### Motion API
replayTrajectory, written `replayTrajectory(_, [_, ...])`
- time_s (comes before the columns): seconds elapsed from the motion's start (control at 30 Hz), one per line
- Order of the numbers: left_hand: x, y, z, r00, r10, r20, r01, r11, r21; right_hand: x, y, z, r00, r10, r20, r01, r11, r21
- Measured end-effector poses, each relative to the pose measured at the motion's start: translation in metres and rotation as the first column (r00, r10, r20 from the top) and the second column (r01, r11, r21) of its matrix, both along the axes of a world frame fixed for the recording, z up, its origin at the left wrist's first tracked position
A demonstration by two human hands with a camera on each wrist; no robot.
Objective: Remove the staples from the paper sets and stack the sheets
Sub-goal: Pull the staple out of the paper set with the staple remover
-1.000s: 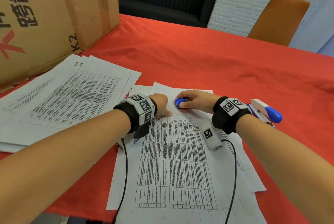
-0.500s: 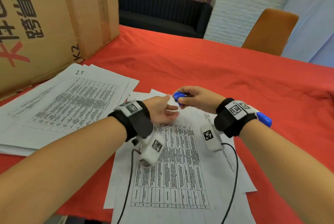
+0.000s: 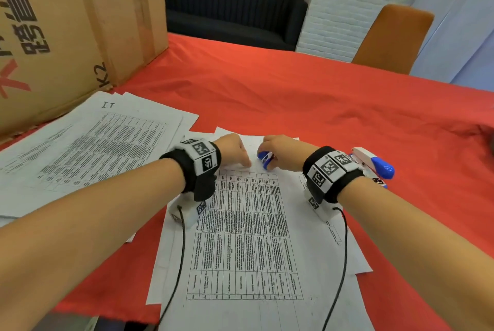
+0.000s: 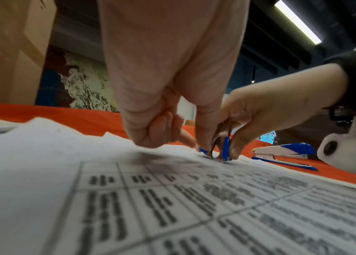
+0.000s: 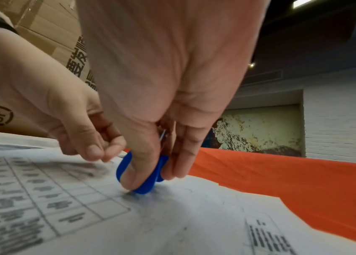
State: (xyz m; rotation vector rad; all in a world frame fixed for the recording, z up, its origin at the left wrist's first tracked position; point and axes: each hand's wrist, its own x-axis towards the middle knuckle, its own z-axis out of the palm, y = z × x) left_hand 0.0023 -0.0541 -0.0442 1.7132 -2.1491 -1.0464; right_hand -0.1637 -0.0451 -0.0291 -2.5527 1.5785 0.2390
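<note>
— What sits on the desk [image 3: 334, 95] under its red cloth, biggest first?

— One brown cardboard box [image 3: 66, 31], cut off at the left edge. Then two lots of white printed sheets with tables: a loose pile [image 3: 88, 148] beside the box, and the paper set [image 3: 248, 237] under my wrists, its near edge cut off. One blue and white stapler [image 3: 374, 163] lies to my right, half hidden behind my wristband.

— And your grip?

— My right hand [image 3: 286, 154] pinches one small blue staple remover [image 5: 148, 179] between thumb and fingers, its tip pressed onto the paper set's top edge. My left hand [image 3: 232, 151] has its fingers curled, fingertips [image 4: 150, 138] down on the same sheet just beside the remover, holding nothing.

— The staple itself?

— Too small and blurred; I can't make it out.
</note>
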Motion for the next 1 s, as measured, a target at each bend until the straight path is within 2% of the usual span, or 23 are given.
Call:
replayTrajectory(0.23, [-0.020, -0.005, -0.008, 0.954, -0.126, 0.271, 0.141, 0.989, -0.037, 0.009, -0.002, 0.000, 0.984, 0.056, -0.170, -0.057, 0.998, 0.003])
replayTrajectory(0.43, [-0.023, -0.009, -0.008, 0.931, -0.156, 0.330, 0.175, 0.984, -0.029, 0.007, -0.002, -0.006, 0.984, 0.047, -0.173, -0.052, 0.998, -0.020])
replayTrajectory(0.53, [-0.024, -0.009, -0.009, 0.914, -0.179, 0.364, 0.205, 0.978, -0.035, 0.003, -0.005, -0.008, 0.994, 0.020, -0.107, -0.019, 1.000, 0.011])
replayTrajectory(0.63, [-0.024, -0.008, -0.008, 0.901, -0.192, 0.388, 0.233, 0.971, -0.059, -0.011, -0.010, -0.006, 0.999, -0.032, 0.029, 0.030, 0.996, 0.081])
replayTrajectory(0.7, [-0.025, -0.006, -0.007, 0.892, -0.207, 0.402, 0.252, 0.966, -0.062, -0.019, -0.012, -0.005, 0.990, -0.070, 0.121, 0.054, 0.990, 0.134])
replayTrajectory(0.8, [-0.026, -0.003, -0.005, 0.879, -0.208, 0.429, 0.259, 0.964, -0.063, -0.026, -0.015, -0.004, 0.976, -0.111, 0.185, 0.075, 0.979, 0.191])
replayTrajectory(0.9, [-0.027, -0.002, -0.005, 0.867, -0.214, 0.449, 0.269, 0.961, -0.061, -0.038, -0.018, -0.008, 0.916, -0.238, 0.323, 0.140, 0.944, 0.298])
replayTrajectory(1.0, [-0.026, -0.002, -0.004, 0.858, -0.225, 0.462, 0.286, 0.956, -0.066, -0.046, -0.021, -0.013, 0.856, -0.299, 0.423, 0.142, 0.921, 0.363])
